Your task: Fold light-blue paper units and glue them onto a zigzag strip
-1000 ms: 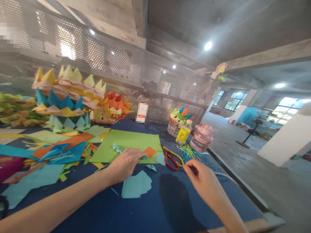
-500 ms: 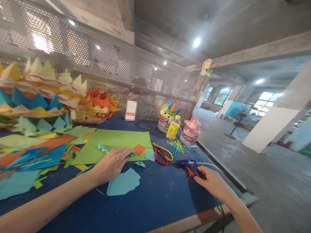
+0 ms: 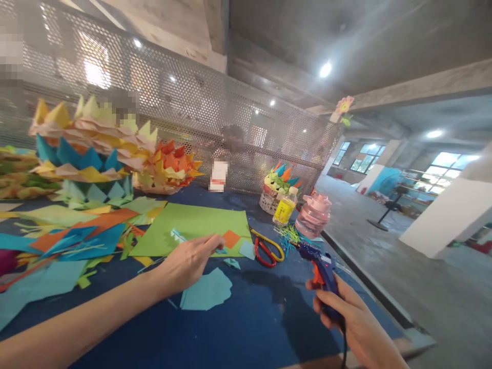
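My right hand [image 3: 344,312] grips a dark blue glue gun [image 3: 325,269] with an orange trigger, held above the table with its nozzle pointing away to the left. My left hand [image 3: 188,261] is closed in a pinch at the edge of a green paper sheet [image 3: 207,218]. Under its fingertips shows a small folded light-blue paper piece [image 3: 222,251], mostly hidden. Beside them lie an orange paper square [image 3: 231,239] and a pale blue square [image 3: 247,249]. Another folded blue piece [image 3: 232,263] rests near a stack of light-blue paper [image 3: 207,292].
Red-and-yellow-handled scissors [image 3: 269,248] lie right of the sheet. Behind stand a yellow-labelled bottle [image 3: 284,209], a pink jug [image 3: 313,215] and a decorated basket [image 3: 269,197]. Paper scraps [image 3: 88,241] and layered paper crafts [image 3: 92,164] fill the left. A perforated metal screen [image 3: 184,97] borders the back.
My right hand has lifted the glue gun from the tabletop and tilted it up. My left fingers have drawn together into a pinch over the folded blue paper. The view has turned slightly left.
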### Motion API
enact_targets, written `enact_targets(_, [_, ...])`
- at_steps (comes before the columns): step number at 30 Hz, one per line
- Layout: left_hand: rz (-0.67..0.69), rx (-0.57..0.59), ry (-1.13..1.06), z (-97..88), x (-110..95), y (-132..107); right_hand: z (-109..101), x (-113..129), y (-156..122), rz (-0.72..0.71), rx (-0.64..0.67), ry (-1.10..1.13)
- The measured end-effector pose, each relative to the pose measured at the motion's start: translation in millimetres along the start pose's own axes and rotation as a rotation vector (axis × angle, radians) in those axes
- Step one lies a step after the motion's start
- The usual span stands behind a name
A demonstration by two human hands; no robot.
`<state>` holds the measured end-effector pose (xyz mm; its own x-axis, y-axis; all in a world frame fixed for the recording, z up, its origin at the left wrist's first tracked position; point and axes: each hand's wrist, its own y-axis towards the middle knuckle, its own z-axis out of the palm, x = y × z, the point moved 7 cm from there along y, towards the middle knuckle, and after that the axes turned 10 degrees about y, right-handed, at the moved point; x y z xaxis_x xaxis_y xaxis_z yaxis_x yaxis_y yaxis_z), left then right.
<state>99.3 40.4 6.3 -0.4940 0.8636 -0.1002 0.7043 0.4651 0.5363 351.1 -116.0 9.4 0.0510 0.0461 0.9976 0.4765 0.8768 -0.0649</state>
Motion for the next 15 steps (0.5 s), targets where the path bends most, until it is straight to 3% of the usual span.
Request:
enact_targets(5, [0.079, 0.043, 0.003, -2.9, -20.1, -5.2, 19.5, 3.3, -11.0, -0.041, 0.032, -0.002])
enact_targets(10, [0.037, 0.013, -0.128, -9.4, -25.6, -10.6, 31.4, 2.4, -19.9, -0.123, 0.004, -0.022])
enact_targets(15, [0.040, -0.027, -0.176, -14.5, -29.3, -15.2, 35.2, -0.6, -23.7, -0.217, -0.095, -0.247])
